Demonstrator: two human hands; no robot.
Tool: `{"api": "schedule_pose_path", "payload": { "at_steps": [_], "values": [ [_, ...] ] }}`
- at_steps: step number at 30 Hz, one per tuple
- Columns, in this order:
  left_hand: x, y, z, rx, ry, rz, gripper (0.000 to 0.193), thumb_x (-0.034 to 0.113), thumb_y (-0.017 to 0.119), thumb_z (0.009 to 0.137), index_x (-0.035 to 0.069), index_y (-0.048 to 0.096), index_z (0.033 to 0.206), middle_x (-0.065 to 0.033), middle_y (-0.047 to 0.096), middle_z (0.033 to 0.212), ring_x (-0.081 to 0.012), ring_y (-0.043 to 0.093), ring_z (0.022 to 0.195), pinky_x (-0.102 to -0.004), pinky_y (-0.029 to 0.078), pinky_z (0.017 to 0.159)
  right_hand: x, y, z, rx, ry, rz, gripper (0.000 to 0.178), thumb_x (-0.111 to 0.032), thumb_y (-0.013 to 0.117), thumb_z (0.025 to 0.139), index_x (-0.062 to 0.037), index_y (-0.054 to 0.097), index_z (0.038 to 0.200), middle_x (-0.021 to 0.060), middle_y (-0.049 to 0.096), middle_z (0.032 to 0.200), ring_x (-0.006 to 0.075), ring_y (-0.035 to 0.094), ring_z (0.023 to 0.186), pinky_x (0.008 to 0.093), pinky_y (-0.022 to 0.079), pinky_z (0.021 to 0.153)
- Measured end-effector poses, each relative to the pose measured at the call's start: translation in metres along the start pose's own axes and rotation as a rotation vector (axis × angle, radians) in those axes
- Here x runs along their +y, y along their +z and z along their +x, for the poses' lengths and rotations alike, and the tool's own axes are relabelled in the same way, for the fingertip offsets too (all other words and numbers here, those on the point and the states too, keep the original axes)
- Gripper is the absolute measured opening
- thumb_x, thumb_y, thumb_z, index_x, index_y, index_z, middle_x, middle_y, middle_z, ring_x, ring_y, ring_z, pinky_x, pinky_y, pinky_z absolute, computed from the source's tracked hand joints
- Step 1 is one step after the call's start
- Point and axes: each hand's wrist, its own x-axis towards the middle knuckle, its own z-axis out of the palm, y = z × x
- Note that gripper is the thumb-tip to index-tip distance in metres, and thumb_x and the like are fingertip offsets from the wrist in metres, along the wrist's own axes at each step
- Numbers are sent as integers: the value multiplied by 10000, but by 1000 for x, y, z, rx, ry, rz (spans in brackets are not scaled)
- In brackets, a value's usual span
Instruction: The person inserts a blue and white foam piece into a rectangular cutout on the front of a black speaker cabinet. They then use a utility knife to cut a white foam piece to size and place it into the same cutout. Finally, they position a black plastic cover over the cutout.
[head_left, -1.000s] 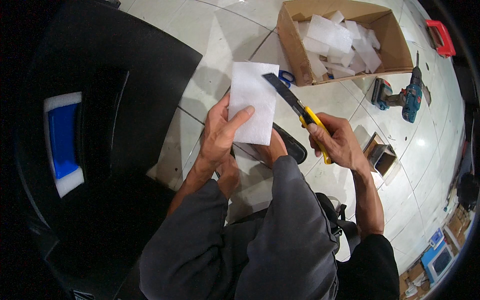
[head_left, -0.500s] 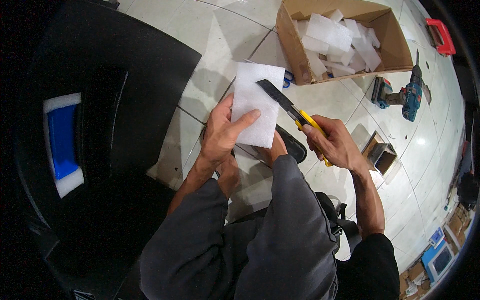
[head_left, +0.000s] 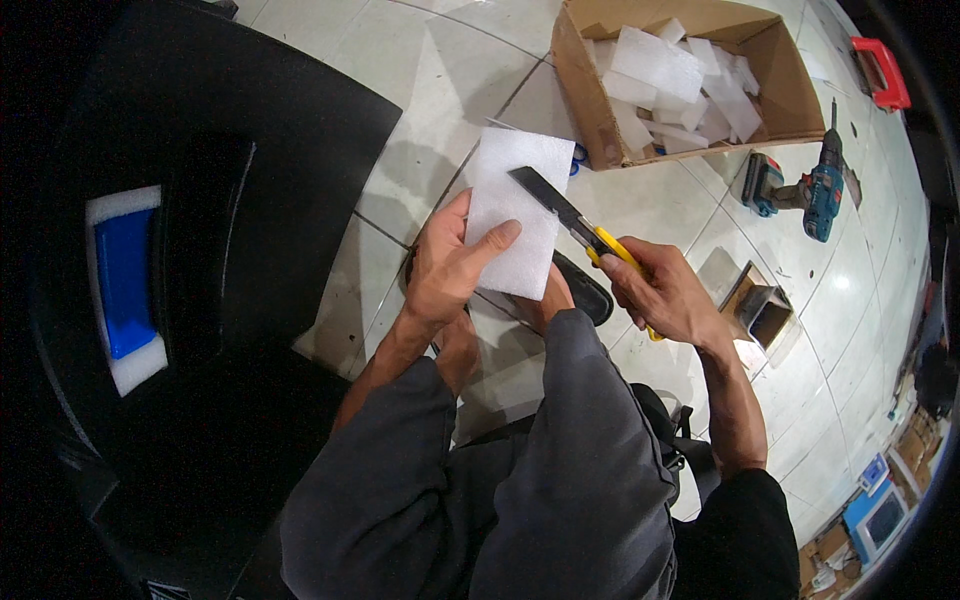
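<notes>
A flat white foam sheet (head_left: pixel 515 245) is held up by my left hand (head_left: pixel 447 255), thumb on its face and fingers behind its left edge. My right hand (head_left: pixel 667 290) grips a yellow utility knife (head_left: pixel 618 250). Its dark blade is extended and lies over the upper part of the foam; whether it touches the surface I cannot tell. On the left, a black panel (head_left: pixel 290 110) has a slot holding a blue block (head_left: pixel 130 285) with white foam around its edges.
An open cardboard box (head_left: pixel 590 115) of white foam pieces stands at the far side. To its right are a cordless drill (head_left: pixel 822 190) and a red case (head_left: pixel 880 75). Blue-handled scissors (head_left: pixel 578 158) lie behind the foam. A small open box (head_left: pixel 765 310) sits right of my right hand.
The knife has shifted slightly left and down, its blade tip lower across the foam. The foam sheet has moved a little to the right.
</notes>
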Motion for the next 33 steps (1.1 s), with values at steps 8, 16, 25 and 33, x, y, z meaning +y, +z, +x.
{"api": "schedule_pose_path", "payload": {
  "at_steps": [8, 16, 25, 33],
  "values": [
    [-3, 1, -1, 77, 28, -111, 379, 197, 665, 928, -35, 557, 1208, -124, 686, 1030, -153, 657, 909, -288, 527, 801, -3, -1, -7, -16, 58, -36, 391, -316, 520, 1004, 55, 615, 928, 98, 501, 590, 151, 427, 534, 352, 374, 499],
    [-1, 3, -1, 35, 21, -88, 380, 191, 665, 927, -42, 551, 1205, -129, 684, 1035, -158, 657, 912, -289, 521, 811, -7, 3, -2, -9, 56, 19, 401, -332, 529, 1003, 55, 629, 978, 95, 527, 601, 155, 439, 527, 354, 375, 489],
    [-2, 2, 0, 7, 15, -61, 395, 207, 666, 927, -48, 542, 1201, -132, 684, 1014, -159, 658, 897, -290, 526, 798, -7, -4, -5, -42, 11, -50, 375, -305, 546, 991, 57, 636, 1031, 155, 563, 647, 192, 496, 573, 386, 411, 550],
    [-1, 0, 0, 22, 7, -144, 419, 218, 668, 924, -51, 530, 1215, -137, 686, 1011, -163, 665, 887, -281, 530, 782, -8, -10, -14, -86, 94, -35, 371, -296, 547, 989, 61, 643, 1012, 153, 562, 635, 207, 491, 559, 383, 408, 547]
  ]
}}
